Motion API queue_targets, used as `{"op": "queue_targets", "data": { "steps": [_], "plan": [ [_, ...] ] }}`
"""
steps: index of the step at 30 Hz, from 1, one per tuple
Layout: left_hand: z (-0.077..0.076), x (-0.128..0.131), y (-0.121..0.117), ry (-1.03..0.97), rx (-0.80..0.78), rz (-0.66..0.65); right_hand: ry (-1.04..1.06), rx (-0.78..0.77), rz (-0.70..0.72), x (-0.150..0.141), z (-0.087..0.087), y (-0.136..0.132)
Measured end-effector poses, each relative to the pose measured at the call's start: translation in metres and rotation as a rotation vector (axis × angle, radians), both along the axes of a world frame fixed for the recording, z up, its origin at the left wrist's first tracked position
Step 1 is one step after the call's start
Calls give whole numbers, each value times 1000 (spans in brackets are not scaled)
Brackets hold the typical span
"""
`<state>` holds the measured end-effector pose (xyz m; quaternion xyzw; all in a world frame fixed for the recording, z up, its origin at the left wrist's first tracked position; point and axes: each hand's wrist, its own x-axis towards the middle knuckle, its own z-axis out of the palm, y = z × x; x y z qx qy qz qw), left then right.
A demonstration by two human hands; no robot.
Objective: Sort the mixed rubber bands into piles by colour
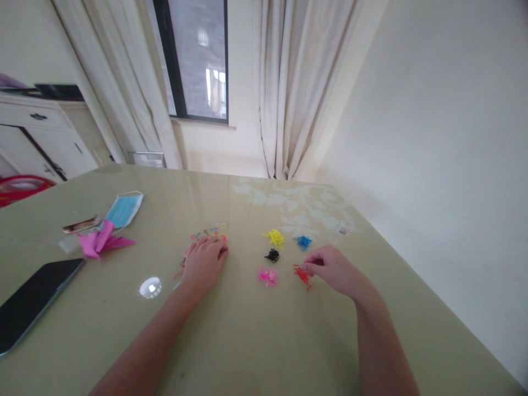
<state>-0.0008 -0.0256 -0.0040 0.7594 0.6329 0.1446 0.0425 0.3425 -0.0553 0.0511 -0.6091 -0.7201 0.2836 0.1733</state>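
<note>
My left hand [205, 261] lies palm down over a loose mix of coloured rubber bands [223, 225], covering part of them. Its fingers rest low on the table, and their tips are partly hidden. At the small pile of red rubber bands [302, 274], my right hand [332, 268] has thumb and forefinger pinched together, touching the pile's edge. Between the hands are separate piles of yellow rubber bands [275, 237], black rubber bands [272, 255] and pink rubber bands [268, 276]. Blue rubber bands [304, 242] form another pile just beyond the red one.
On the left of the glossy table [247, 341] lie a phone [37, 297], a pink folded paper shape [102, 240] and a blue face mask [124, 210]. A small clear item [343, 228] sits toward the right edge. A wall [454, 165] borders the right side.
</note>
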Motion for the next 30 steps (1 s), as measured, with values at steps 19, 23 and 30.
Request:
{"op": "queue_targets", "data": {
  "steps": [19,23,30],
  "plan": [
    [-1,-11,4,-275,81,75,-266,14,-135,15,-26,11],
    [0,-15,8,-419,129,117,-282,116,-178,2,-23,12],
    [7,-16,8,-498,69,190,-156,250,-136,-45,-16,8]
  ]
}}
